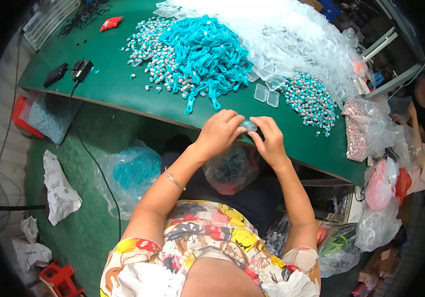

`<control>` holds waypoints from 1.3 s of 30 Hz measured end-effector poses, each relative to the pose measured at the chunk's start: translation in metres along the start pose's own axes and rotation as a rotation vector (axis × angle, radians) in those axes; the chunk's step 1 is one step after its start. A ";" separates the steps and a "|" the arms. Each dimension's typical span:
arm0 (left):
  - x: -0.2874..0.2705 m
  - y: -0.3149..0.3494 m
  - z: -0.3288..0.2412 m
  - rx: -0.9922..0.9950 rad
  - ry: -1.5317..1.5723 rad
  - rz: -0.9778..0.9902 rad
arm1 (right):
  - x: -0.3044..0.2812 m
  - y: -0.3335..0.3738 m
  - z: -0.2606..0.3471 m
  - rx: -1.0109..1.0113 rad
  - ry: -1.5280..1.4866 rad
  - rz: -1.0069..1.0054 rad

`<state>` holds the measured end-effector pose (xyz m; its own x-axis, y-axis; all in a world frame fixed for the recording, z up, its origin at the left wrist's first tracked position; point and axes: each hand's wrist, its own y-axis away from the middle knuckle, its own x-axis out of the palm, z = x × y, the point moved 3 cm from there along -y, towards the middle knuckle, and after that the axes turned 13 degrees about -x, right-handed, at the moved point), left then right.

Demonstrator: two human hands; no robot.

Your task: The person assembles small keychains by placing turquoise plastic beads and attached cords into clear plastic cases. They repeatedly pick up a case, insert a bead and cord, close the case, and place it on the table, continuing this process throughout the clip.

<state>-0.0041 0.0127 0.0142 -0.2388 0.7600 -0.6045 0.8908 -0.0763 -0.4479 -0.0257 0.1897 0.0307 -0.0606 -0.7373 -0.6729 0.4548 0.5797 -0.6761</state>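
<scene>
Both of my hands hold a small clear plastic case with something teal inside, just over the table's near edge. My left hand pinches its left side, and my right hand grips the right side with thumb and fingers. Beyond them lies a heap of teal looped cords, two loops trailing toward me. Small grey-and-teal pieces are heaped to its left, and more such pieces lie to the right. A few clear cases rest near my right hand, below a large pile of clear cases.
The green table bears black devices with a cable and a red packet. A bag of pink pieces sits at the right edge. Plastic bags and a red stool are on the floor. Another person's arm shows far right.
</scene>
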 end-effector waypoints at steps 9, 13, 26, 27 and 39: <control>-0.018 0.007 -0.006 0.036 0.231 0.100 | -0.018 -0.015 0.023 0.040 -0.138 0.075; -0.022 0.011 -0.008 -0.013 0.340 0.086 | -0.025 -0.021 0.032 -0.007 -0.102 0.097; 0.014 0.047 -0.017 0.021 0.396 0.232 | -0.018 -0.007 -0.060 0.121 0.411 -0.023; 0.028 0.056 -0.019 0.013 0.356 0.300 | -0.014 -0.004 -0.066 0.146 0.422 0.003; 0.160 0.126 0.057 -0.163 -0.216 0.757 | -0.007 -0.006 -0.024 0.057 0.369 0.100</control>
<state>0.0484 0.0879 -0.1762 0.3983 0.3962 -0.8273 0.8820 -0.4132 0.2267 -0.0493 0.2002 0.0324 -0.3239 -0.4978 -0.8046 0.5231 0.6144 -0.5907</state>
